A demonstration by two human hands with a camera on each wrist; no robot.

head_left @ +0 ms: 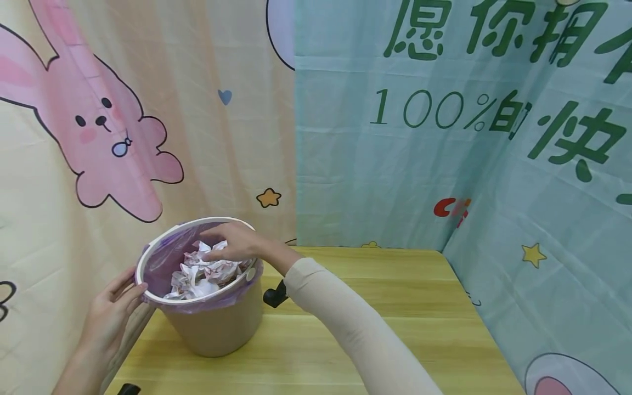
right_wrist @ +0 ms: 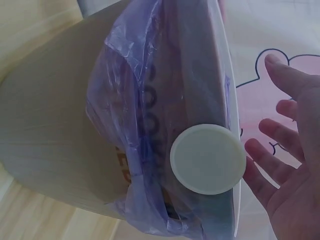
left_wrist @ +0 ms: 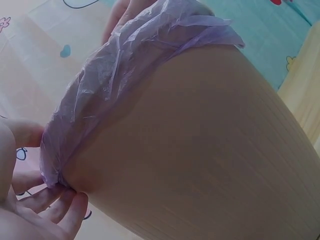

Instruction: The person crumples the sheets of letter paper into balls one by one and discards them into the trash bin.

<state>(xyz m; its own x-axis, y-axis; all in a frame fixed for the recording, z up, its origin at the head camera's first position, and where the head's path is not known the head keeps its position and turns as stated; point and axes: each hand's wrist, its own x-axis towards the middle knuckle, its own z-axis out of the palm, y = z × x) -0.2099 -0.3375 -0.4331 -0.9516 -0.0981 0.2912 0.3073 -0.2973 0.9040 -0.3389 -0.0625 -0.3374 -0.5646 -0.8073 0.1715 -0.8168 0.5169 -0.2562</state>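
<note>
A beige trash can (head_left: 212,329) with a white rim stands on the table at the left. A purple bag (head_left: 165,266) lines it and folds over the outside, as the bag (left_wrist: 120,65) in the left wrist view also shows. White crumpled paper (head_left: 202,274) fills the part inside that I can see. My left hand (head_left: 106,318) grips the can's left rim, thumb on top and fingers outside. Over the paper, inside the rim's opening, is my right hand (head_left: 234,241). Its fingers look spread and loose in the right wrist view, and I see nothing held in them.
The wooden table (head_left: 385,307) stretches right of the can. A curtain (head_left: 375,181) with printed characters and cartoons hangs behind and to the right. A small black object (head_left: 275,296) shows beside the right sleeve, another black object (head_left: 129,389) at the bottom edge.
</note>
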